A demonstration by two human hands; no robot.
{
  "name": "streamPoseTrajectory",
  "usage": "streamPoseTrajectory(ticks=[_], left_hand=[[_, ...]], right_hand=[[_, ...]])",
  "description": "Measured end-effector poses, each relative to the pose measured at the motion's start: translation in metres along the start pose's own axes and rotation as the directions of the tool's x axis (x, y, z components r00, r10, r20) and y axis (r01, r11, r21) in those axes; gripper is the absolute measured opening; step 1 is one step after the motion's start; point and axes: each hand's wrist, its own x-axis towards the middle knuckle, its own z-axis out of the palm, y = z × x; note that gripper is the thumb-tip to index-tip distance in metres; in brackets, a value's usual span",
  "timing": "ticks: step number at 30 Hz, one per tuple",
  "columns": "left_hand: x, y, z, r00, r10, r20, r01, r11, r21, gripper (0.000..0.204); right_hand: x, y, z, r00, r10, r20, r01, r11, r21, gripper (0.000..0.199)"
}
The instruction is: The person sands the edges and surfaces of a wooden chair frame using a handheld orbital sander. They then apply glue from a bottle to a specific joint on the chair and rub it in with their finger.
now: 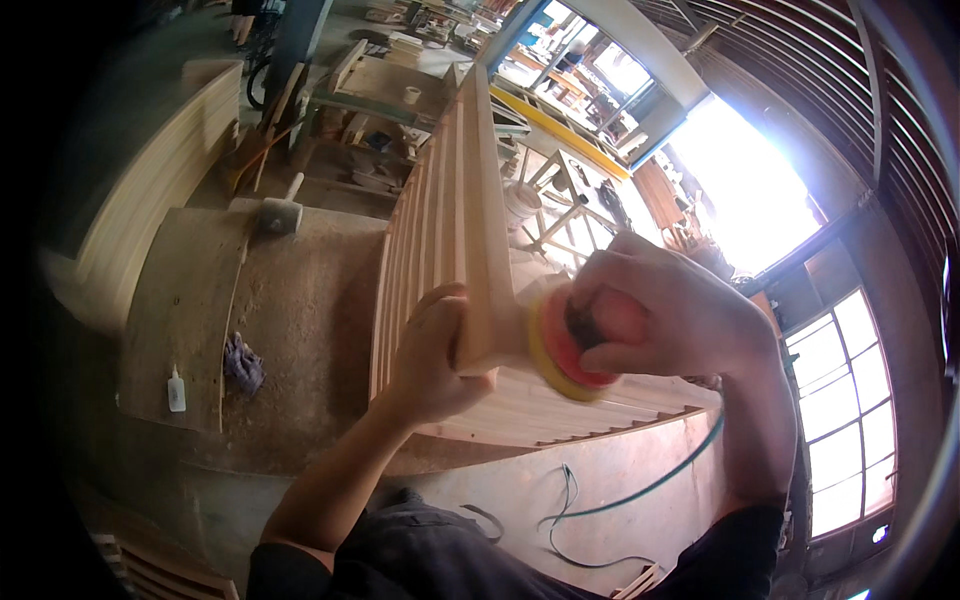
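A long ribbed wooden panel [440, 210] of pale slats lies on the workbench [300, 300] and stretches away from me. My left hand [430, 355] grips the near end of its raised edge board. My right hand [665, 315] holds a round sanding pad [560, 350], red with a yellow rim, pressed against the right side of that board's near end. A green hose [640, 490] trails from under my right arm to the floor.
A mallet [282, 212] lies at the bench's far side. A small white glue bottle [176, 390] and a crumpled grey rag [243, 365] sit near the bench's left front. Curved pale boards [150, 190] stand at left. Benches and stools crowd the background.
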Motion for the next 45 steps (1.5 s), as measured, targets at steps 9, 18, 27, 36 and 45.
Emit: streamPoseTrajectory(ticks=[9, 18, 27, 36, 45], left_hand=[[0.007, 0.01, 0.001, 0.997, -0.048, -0.067, 0.047, 0.999, -0.016, 0.041], [0.0, 0.004, 0.004, 0.995, -0.091, -0.032, 0.089, 0.993, -0.075, 0.049], [0.002, 0.008, 0.0, 0.995, -0.096, -0.009, 0.095, 0.994, -0.052, 0.049], [0.0, 0.008, 0.005, 0.981, -0.189, -0.035, 0.184, 0.978, -0.101, 0.043], [0.0, 0.006, 0.003, 0.986, -0.167, -0.017, 0.164, 0.981, -0.102, 0.046]], right_hand=[[0.001, 0.006, -0.002, 0.998, 0.057, 0.04, -0.058, 0.998, 0.026, 0.052], [0.011, -0.004, -0.005, 0.992, 0.108, 0.072, -0.107, 0.994, -0.021, 0.051], [0.01, -0.004, 0.0, 0.998, 0.048, 0.036, -0.046, 0.998, -0.037, 0.046], [0.01, 0.001, 0.004, 0.999, -0.032, 0.006, 0.032, 0.999, -0.022, 0.044], [0.005, 0.006, -0.003, 0.997, -0.052, 0.05, 0.057, 0.993, -0.1, 0.044]])
